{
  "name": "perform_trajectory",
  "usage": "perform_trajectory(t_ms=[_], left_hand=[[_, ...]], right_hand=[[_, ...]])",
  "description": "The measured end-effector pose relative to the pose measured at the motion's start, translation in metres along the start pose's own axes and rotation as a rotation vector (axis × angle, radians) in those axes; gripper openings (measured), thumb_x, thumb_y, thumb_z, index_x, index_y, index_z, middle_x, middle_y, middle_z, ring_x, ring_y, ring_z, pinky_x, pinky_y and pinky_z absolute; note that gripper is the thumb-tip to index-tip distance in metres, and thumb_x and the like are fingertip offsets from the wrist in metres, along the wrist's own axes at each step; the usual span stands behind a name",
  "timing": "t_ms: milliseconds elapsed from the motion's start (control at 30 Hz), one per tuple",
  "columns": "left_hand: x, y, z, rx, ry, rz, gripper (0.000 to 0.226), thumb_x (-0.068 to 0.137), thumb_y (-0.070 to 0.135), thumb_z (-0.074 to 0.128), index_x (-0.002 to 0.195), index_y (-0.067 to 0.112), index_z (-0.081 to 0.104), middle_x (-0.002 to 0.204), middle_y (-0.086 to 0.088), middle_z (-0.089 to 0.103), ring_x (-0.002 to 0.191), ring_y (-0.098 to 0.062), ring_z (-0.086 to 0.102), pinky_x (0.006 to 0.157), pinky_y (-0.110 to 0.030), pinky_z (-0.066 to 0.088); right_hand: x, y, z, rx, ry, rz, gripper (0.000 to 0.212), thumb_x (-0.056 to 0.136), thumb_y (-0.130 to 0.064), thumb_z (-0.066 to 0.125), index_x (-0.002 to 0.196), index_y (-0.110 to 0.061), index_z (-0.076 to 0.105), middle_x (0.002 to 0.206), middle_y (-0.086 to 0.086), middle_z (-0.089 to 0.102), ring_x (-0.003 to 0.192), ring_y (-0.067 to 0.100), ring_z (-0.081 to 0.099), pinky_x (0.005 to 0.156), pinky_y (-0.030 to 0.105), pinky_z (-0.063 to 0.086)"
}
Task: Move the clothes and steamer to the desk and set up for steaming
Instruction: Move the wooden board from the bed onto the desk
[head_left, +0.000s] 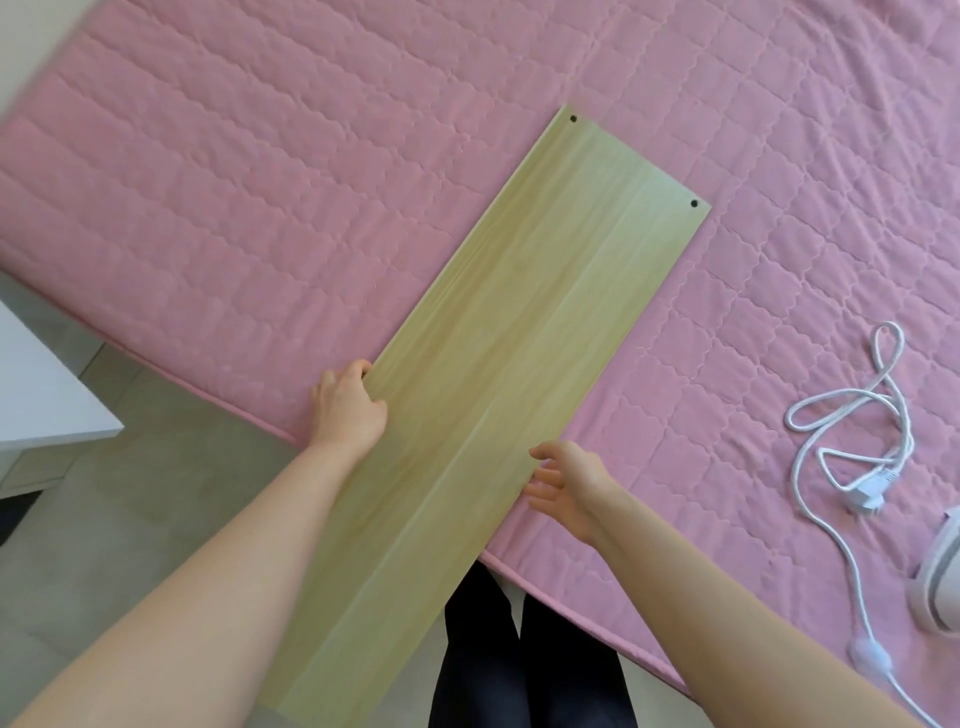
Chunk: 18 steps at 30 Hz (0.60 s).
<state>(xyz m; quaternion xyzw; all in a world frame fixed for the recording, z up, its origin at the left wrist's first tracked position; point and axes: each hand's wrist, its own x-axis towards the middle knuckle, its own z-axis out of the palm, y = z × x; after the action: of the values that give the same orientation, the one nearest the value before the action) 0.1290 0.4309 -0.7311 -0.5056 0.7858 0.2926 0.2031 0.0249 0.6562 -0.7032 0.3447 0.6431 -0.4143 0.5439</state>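
Wood board (498, 332) overhangs bed (234, 182); left hand (348, 410) grips one edge, right hand (569, 486) slack by the other, likely for level lift.

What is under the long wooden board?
The pink bed cover lies under the far part of the board. Its near end sticks out past the bed, above the floor. Anything lying right beneath the board is covered.

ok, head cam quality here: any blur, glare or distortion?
Head view: soft even light, no hard shadows; a pale sheen runs down the wooden board; the top-left corner is smeared; stitch rows on the pink quilt bend toward the left, wide-lens distortion; the steamer is cropped at the right edge.
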Motion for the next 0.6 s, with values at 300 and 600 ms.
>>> perform_trajectory(t_ms=[300,600], left_hand=[[-0.013,-0.004,-0.003,-0.052,0.008,-0.135,0.043,0.081,0.011,0.053,0.123,0.021,0.049,0.121,-0.018,0.054,0.119,-0.039,0.044,0.1,-0.049,0.041],[-0.037,0.003,-0.024,-0.259,0.113,-0.143,0.036,0.081,0.011,0.058,0.116,0.016,0.056,0.118,-0.01,0.06,0.107,-0.032,0.057,0.092,-0.045,0.047]], right_hand=[[-0.006,0.017,0.013,-0.068,-0.017,0.048,0.037,0.088,-0.013,0.058,0.122,-0.002,0.048,0.112,0.015,0.06,0.091,0.028,0.065,0.081,0.036,0.049],[-0.014,0.007,0.016,-0.374,-0.067,0.0,0.039,0.089,-0.018,0.061,0.121,-0.004,0.045,0.126,0.019,0.049,0.112,0.029,0.054,0.097,0.041,0.047]])
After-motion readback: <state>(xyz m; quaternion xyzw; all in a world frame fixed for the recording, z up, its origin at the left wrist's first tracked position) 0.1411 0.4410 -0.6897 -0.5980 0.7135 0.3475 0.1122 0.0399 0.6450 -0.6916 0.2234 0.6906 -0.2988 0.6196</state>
